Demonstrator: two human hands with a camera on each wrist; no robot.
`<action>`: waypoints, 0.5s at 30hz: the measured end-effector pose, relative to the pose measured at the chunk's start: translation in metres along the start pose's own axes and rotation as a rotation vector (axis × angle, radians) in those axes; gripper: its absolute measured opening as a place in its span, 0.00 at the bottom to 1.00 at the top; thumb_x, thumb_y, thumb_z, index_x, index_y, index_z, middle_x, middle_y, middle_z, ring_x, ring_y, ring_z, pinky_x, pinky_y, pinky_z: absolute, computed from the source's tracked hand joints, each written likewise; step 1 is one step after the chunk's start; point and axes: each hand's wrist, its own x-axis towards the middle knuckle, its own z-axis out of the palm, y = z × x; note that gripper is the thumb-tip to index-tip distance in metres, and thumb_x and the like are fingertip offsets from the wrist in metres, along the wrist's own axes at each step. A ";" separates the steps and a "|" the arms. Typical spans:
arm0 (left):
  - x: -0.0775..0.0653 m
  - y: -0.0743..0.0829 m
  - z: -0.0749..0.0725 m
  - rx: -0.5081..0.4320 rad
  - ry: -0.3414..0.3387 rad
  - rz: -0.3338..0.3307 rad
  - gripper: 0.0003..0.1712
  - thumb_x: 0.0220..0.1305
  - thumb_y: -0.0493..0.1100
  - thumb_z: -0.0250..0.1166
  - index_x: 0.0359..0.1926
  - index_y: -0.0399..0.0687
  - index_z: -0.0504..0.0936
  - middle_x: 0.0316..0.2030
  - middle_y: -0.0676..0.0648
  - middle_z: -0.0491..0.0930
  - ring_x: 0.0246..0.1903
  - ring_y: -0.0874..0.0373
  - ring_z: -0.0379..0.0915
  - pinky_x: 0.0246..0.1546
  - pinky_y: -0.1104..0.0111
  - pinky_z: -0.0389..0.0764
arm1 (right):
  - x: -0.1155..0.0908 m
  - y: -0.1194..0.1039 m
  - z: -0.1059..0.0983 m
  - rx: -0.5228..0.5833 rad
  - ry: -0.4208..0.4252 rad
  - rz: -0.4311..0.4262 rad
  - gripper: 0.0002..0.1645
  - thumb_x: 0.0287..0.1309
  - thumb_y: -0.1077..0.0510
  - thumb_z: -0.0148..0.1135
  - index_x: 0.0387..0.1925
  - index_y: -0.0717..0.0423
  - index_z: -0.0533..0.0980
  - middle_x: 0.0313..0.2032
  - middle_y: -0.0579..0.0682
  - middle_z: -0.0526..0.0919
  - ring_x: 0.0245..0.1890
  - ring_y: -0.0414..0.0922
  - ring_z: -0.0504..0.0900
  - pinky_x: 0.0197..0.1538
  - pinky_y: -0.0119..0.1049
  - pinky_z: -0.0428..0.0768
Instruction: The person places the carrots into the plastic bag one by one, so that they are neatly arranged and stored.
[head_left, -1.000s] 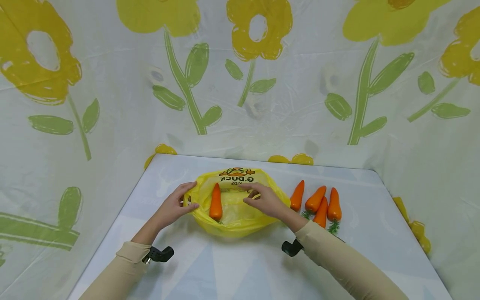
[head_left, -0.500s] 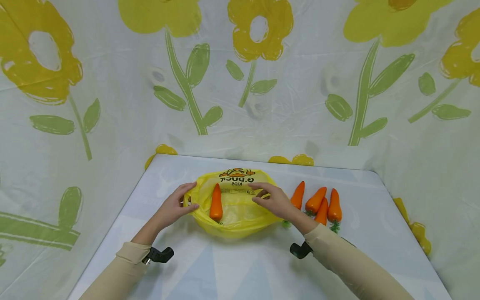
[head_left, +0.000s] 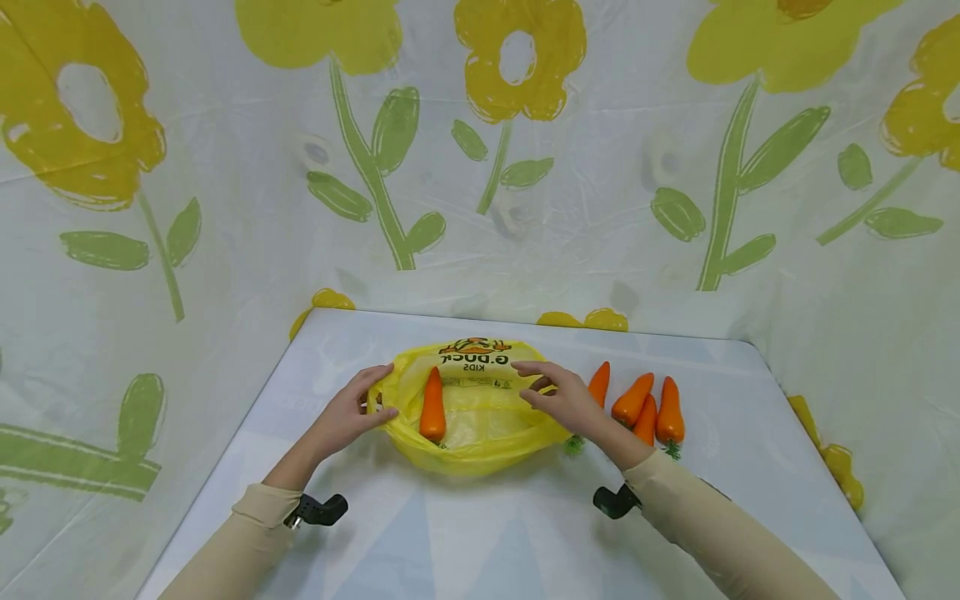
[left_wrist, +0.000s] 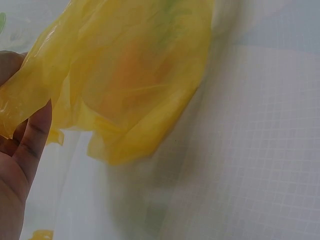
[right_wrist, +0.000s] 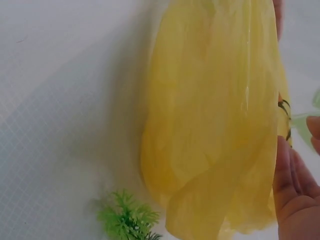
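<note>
A yellow plastic bag (head_left: pixel 480 454) lies with its mouth spread open on the table. One orange carrot (head_left: pixel 432 406) shows inside, at the left. My left hand (head_left: pixel 351 417) grips the bag's left rim between thumb and fingers; in the left wrist view the film passes between thumb and fingers (left_wrist: pixel 36 135). Over the bag's right side is my right hand (head_left: pixel 562 404), its fingers loosely bent with nothing between them. The right wrist view shows those fingers (right_wrist: pixel 286 172) right at the bag's edge, with a green carrot top (right_wrist: pixel 127 217) beside the bag.
Several more carrots (head_left: pixel 670 410) with green tops lie on the white table (head_left: pixel 720 492), right of the bag. One of them (head_left: pixel 598 383) is partly hidden by my right hand. A flower-printed cloth (head_left: pixel 600 208) hangs behind the table and along its sides.
My right hand has drawn back to the right, from over the bag's middle to its right rim. The left hand and the carrot inside the bag have stayed put.
</note>
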 end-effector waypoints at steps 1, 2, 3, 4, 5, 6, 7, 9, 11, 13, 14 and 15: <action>0.000 0.000 0.000 0.002 0.001 0.000 0.44 0.66 0.43 0.71 0.77 0.39 0.61 0.73 0.36 0.59 0.66 0.38 0.64 0.61 0.47 0.76 | 0.000 0.000 -0.001 0.002 0.003 0.003 0.27 0.67 0.58 0.66 0.67 0.47 0.76 0.62 0.51 0.80 0.46 0.47 0.83 0.43 0.36 0.86; 0.000 0.000 0.000 0.003 0.001 0.000 0.44 0.66 0.43 0.71 0.77 0.39 0.61 0.73 0.36 0.60 0.66 0.38 0.64 0.61 0.47 0.76 | -0.001 -0.001 -0.002 0.005 0.005 0.010 0.27 0.67 0.58 0.66 0.67 0.46 0.76 0.62 0.51 0.80 0.46 0.47 0.83 0.44 0.36 0.86; -0.001 0.000 0.000 0.004 0.001 -0.001 0.44 0.66 0.43 0.71 0.77 0.39 0.61 0.73 0.36 0.60 0.66 0.38 0.64 0.61 0.47 0.76 | -0.001 0.000 -0.003 0.010 0.007 0.012 0.27 0.67 0.58 0.66 0.67 0.46 0.76 0.61 0.53 0.79 0.46 0.48 0.83 0.44 0.37 0.86; -0.001 0.000 0.000 0.004 0.001 -0.004 0.44 0.66 0.43 0.71 0.77 0.39 0.61 0.73 0.36 0.60 0.66 0.38 0.65 0.61 0.47 0.76 | -0.002 0.000 -0.004 0.017 0.008 0.020 0.27 0.67 0.58 0.66 0.67 0.45 0.76 0.61 0.53 0.80 0.46 0.48 0.82 0.44 0.37 0.86; -0.001 0.001 0.000 0.002 0.001 -0.005 0.44 0.66 0.43 0.71 0.77 0.39 0.61 0.73 0.36 0.60 0.66 0.37 0.64 0.61 0.47 0.76 | -0.002 0.002 -0.006 0.022 0.011 0.025 0.27 0.68 0.58 0.66 0.67 0.45 0.76 0.61 0.54 0.79 0.47 0.48 0.82 0.44 0.36 0.86; -0.001 0.001 0.000 0.000 0.000 -0.008 0.44 0.66 0.43 0.71 0.77 0.39 0.61 0.73 0.36 0.60 0.66 0.38 0.64 0.61 0.47 0.76 | -0.003 0.004 -0.007 0.031 0.013 0.022 0.28 0.68 0.58 0.65 0.68 0.46 0.75 0.61 0.56 0.79 0.47 0.48 0.82 0.44 0.37 0.86; -0.001 0.001 0.000 -0.002 -0.001 -0.011 0.44 0.66 0.43 0.71 0.77 0.40 0.61 0.73 0.36 0.59 0.66 0.37 0.64 0.61 0.47 0.76 | -0.003 0.006 -0.008 0.040 0.016 0.020 0.28 0.68 0.59 0.65 0.68 0.46 0.75 0.61 0.57 0.79 0.47 0.48 0.82 0.45 0.37 0.86; -0.001 0.000 0.000 -0.006 -0.002 -0.016 0.44 0.66 0.43 0.71 0.77 0.40 0.61 0.73 0.36 0.59 0.67 0.37 0.64 0.61 0.47 0.76 | -0.005 0.009 -0.010 0.059 0.021 0.011 0.28 0.69 0.59 0.65 0.69 0.47 0.74 0.61 0.60 0.78 0.46 0.49 0.82 0.45 0.37 0.86; 0.000 0.000 0.000 -0.005 -0.003 -0.019 0.44 0.66 0.43 0.71 0.77 0.40 0.61 0.73 0.36 0.59 0.67 0.37 0.64 0.62 0.47 0.76 | -0.006 0.013 -0.013 0.073 0.027 -0.003 0.28 0.69 0.59 0.64 0.69 0.48 0.74 0.61 0.61 0.78 0.46 0.49 0.82 0.45 0.37 0.86; 0.000 -0.001 0.000 -0.002 -0.003 -0.018 0.44 0.66 0.43 0.71 0.77 0.41 0.61 0.73 0.36 0.59 0.67 0.38 0.64 0.62 0.47 0.75 | -0.008 0.014 -0.015 0.086 0.031 -0.010 0.28 0.69 0.59 0.64 0.69 0.48 0.74 0.61 0.62 0.78 0.46 0.50 0.82 0.45 0.37 0.86; 0.000 -0.001 0.001 -0.001 -0.002 -0.017 0.44 0.66 0.43 0.71 0.77 0.41 0.61 0.73 0.36 0.59 0.67 0.38 0.64 0.62 0.46 0.75 | -0.009 0.014 -0.016 0.090 0.033 -0.015 0.28 0.70 0.58 0.64 0.69 0.48 0.73 0.61 0.62 0.78 0.46 0.50 0.82 0.45 0.37 0.86; 0.000 -0.001 0.001 0.000 -0.001 -0.016 0.44 0.66 0.44 0.71 0.77 0.41 0.61 0.73 0.36 0.59 0.67 0.38 0.64 0.62 0.46 0.75 | -0.010 0.015 -0.017 0.095 0.037 -0.021 0.28 0.70 0.58 0.64 0.69 0.50 0.73 0.60 0.62 0.78 0.46 0.51 0.82 0.45 0.37 0.86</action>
